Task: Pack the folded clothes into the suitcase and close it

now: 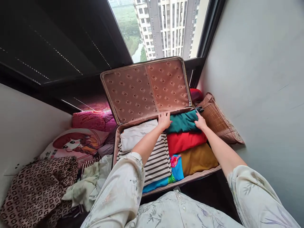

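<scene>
Pillow (77, 144): small characters, we can't read | lid lining (144, 91): repeated emblems, illegible to us | cloth (45, 183): we see G-like marks

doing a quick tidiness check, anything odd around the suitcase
Left of the suitcase, pale garments and a patterned cloth lie crumpled in a heap, untidy compared with the folded clothes inside. No spill or damage stands out.

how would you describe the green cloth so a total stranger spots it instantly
Find the open suitcase below the window. In the right side of its packed base, look at the far end, between the person's left hand and right hand. The green cloth is plain and deep teal, just beyond the bright red cloth.
</scene>
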Demonstrator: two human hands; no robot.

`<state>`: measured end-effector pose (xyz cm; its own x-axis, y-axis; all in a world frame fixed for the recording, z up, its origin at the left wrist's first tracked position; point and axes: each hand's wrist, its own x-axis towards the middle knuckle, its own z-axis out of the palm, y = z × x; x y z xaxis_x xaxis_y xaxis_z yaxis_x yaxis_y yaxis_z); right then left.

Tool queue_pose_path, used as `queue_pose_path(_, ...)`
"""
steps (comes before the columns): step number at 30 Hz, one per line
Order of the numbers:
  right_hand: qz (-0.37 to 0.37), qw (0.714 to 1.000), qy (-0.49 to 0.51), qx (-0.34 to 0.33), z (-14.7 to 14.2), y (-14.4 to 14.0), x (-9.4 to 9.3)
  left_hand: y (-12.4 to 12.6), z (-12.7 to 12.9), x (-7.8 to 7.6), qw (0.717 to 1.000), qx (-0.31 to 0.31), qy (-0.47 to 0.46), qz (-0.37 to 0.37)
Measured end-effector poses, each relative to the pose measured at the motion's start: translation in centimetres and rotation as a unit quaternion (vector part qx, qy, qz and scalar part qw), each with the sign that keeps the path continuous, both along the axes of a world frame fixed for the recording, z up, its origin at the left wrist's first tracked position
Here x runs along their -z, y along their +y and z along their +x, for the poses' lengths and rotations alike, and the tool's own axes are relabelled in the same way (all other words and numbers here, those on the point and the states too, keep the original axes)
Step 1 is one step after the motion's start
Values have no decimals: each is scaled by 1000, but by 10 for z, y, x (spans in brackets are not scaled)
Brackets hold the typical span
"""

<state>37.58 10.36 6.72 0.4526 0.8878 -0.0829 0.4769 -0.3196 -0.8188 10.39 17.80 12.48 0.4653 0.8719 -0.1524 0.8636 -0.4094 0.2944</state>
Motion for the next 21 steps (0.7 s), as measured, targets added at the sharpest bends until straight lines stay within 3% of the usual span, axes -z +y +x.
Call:
queue_pose_path(5, -17, 994, -101, -25, -5, 1, 43, -55, 0, 62, 993, 69, 96, -11)
queue_pose_path(9, -76, 963, -244, -80, -5, 0, 62, -73, 2, 88, 992, 59, 107, 19)
queue_pose_path(13, -113, 926, -338, -126, -5, -2, 61, -70, 10, 93, 995, 49, 92, 5)
queue_pose_path(18, -98, 891, -410, -166, -6, -23, 52, -69, 11, 85, 998, 51, 41, -2)
queue_pose_path(21, -40, 899, -413, -140, -9, -55, 52, -78, 2, 72, 998, 65, -17, 6)
